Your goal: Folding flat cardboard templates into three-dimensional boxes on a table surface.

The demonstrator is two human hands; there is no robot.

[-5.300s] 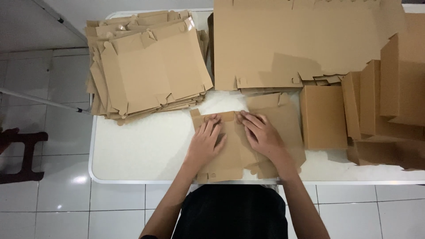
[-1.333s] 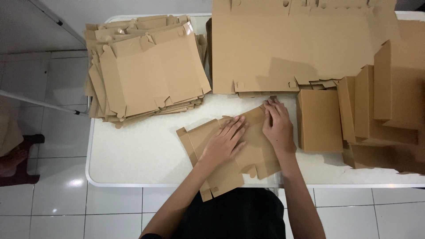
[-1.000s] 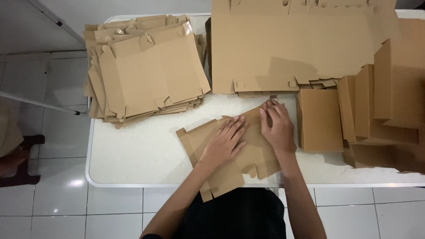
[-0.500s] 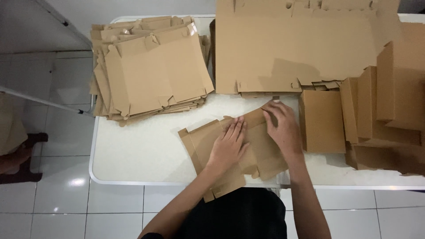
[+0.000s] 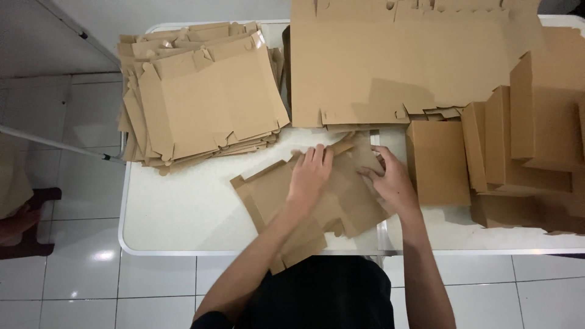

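Left hand point(image 5: 311, 173) pressed flat, fingers extended, on flat die-cut cardboard box blank point(image 5: 304, 207). Right hand point(image 5: 393, 183) on blank's right edge, fingers curled onto a flap, nothing enclosed. Blank lying skewed at front edge of white table point(image 5: 183, 213), below stack of flat blanks point(image 5: 201, 97), beside folded boxes point(image 5: 436, 161).

White table point(image 5: 183, 225), glossy white tiled floor point(image 5: 73, 280).
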